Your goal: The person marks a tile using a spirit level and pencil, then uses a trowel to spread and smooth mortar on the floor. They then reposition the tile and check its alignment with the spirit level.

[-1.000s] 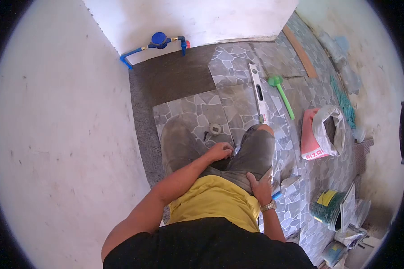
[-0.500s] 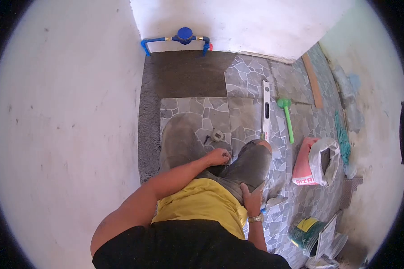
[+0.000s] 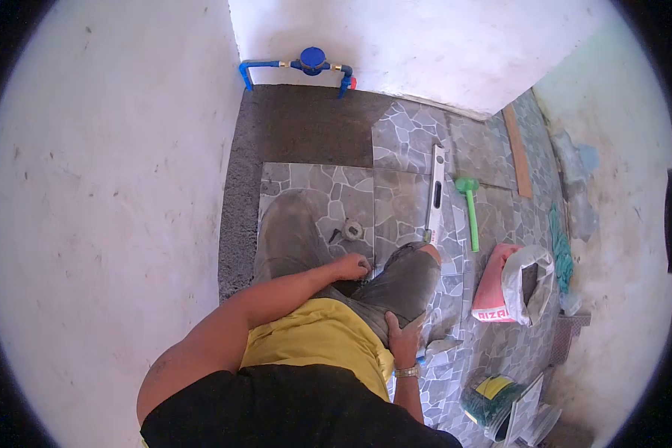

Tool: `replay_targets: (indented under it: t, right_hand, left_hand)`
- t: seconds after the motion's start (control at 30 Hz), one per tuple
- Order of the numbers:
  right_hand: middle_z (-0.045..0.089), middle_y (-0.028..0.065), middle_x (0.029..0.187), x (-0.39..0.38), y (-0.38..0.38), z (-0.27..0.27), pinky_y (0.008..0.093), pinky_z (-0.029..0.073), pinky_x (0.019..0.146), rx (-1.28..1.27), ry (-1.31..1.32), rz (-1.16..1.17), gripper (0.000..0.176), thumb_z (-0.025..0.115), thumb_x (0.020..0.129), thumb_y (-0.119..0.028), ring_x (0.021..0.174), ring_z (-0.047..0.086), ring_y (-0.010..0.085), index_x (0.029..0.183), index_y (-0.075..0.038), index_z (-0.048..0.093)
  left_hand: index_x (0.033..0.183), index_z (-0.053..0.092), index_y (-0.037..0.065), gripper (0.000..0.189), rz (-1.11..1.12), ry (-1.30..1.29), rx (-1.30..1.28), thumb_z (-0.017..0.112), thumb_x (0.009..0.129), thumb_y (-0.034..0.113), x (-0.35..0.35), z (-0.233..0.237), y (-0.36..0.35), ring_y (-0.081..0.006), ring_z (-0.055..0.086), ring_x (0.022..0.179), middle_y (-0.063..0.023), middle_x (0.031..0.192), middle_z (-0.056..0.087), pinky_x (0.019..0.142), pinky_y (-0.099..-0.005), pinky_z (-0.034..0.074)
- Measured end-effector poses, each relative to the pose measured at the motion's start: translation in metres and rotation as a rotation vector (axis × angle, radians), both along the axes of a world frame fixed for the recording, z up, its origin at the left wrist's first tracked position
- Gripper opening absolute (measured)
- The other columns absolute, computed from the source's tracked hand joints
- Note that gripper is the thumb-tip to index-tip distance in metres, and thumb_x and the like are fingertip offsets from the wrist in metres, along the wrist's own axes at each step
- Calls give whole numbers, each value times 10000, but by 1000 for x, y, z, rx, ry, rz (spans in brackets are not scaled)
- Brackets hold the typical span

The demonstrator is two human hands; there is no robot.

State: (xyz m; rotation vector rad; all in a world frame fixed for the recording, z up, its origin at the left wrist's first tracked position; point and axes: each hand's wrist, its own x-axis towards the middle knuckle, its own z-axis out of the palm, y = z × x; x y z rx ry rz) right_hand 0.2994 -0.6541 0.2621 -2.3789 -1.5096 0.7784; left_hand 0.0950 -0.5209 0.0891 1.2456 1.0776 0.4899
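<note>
My left hand [image 3: 352, 266] is between my thighs with its fingers curled closed; whatever they may hold is hidden. My right hand [image 3: 405, 340] lies against the side of my right thigh, thumb apart from the fingers, which are partly out of sight. A round tape measure [image 3: 352, 230] sits on a stone-pattern floor tile [image 3: 351, 187] just ahead of my left hand. Close to my right wrist is a flat grey piece [image 3: 443, 346] with a bit of blue beside it, partly covered. Beyond my right knee lies a spirit level [image 3: 435, 196], with a green mallet [image 3: 470, 213] to its right.
Bare grey mortar [image 3: 306, 127] covers the floor by the back wall, below a blue water meter [image 3: 312, 61] on blue pipes. At right stand an opened red-and-white sack [image 3: 493, 291] and a green bucket [image 3: 485, 403] on its side. A wooden plank [image 3: 517, 153] lies farther back.
The camera view has shifted slightly, so floor objects appear a little lower and to the left. Both hands keep about the same pose.
</note>
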Motion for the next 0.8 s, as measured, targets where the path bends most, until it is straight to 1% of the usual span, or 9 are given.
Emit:
replay_targets:
  t: [0.1, 0.2, 0.3, 0.4, 0.5, 0.6, 0.7, 0.73, 0.8]
  right_hand:
    - [387, 415, 1378, 4, -2, -6, 510, 377, 1056, 23, 4, 16, 1149, 717, 782, -571, 1256, 447, 527, 1485, 120, 127]
    - [379, 413, 1388, 3, 0, -4, 509, 372, 1060, 15, 6, 15, 1150, 715, 785, -576, 1267, 439, 521, 1482, 125, 128]
    - [373, 411, 1405, -1, 1, 4, 474, 334, 1096, -16, 24, -10, 1114, 718, 798, -540, 1309, 404, 503, 1477, 137, 150]
    - [374, 413, 1408, -1, -1, 1, 457, 317, 1111, 9, 31, -4, 1087, 720, 805, -512, 1327, 389, 495, 1473, 142, 166]
    - [371, 415, 1407, -2, 1, 5, 456, 316, 1111, 3, 50, -12, 1075, 721, 807, -502, 1329, 387, 494, 1471, 143, 174]
    - [368, 407, 1417, -6, 1, 9, 450, 312, 1114, -10, 58, -26, 1070, 723, 807, -499, 1334, 384, 487, 1470, 141, 179]
    - [364, 393, 1429, -3, 0, 6, 441, 308, 1118, -5, 63, -18, 1073, 725, 806, -499, 1340, 383, 475, 1472, 140, 179]
    - [363, 389, 1433, -1, 0, 3, 437, 307, 1120, -3, 67, -12, 1074, 726, 805, -499, 1342, 383, 471, 1472, 140, 178]
    - [381, 394, 1406, 3, -1, -6, 477, 334, 1094, 22, 55, 6, 1109, 727, 794, -529, 1308, 404, 495, 1473, 139, 160]
  left_hand:
    - [1024, 712, 16, 260, -52, 75, 89, 609, 825, 149, 0, -3, 3, -174, 663, 668, -89, 818, 708, 645, -338, 534]
    - [1021, 714, 16, 268, -30, 55, 3, 617, 819, 163, -2, 12, 2, -179, 667, 666, -99, 822, 712, 652, -343, 533]
    - [992, 714, 18, 269, -6, 7, 33, 672, 797, 198, 1, -10, 1, -193, 667, 675, -108, 816, 710, 650, -362, 526]
    - [949, 708, 20, 291, 39, 124, 173, 734, 765, 244, 1, -6, -1, -208, 664, 685, -113, 785, 698, 646, -382, 522]
    - [912, 700, 26, 324, 123, 188, 158, 775, 739, 289, 0, 14, 0, -222, 662, 695, -112, 772, 687, 638, -396, 516]
    - [925, 692, 18, 315, 92, 149, 133, 717, 806, 308, -1, 16, 2, -212, 655, 665, -104, 777, 682, 633, -378, 518]
    - [967, 684, 5, 312, 137, -70, -150, 633, 876, 299, 5, 9, 5, -190, 644, 627, -93, 778, 677, 620, -360, 520]
    - [987, 682, 0, 311, 135, -65, -147, 610, 887, 286, 6, 8, 5, -185, 641, 619, -90, 774, 675, 615, -356, 520]
    - [1026, 677, -10, 315, 129, -54, -141, 564, 910, 260, 8, 4, 3, -174, 635, 602, -85, 767, 671, 606, -346, 521]
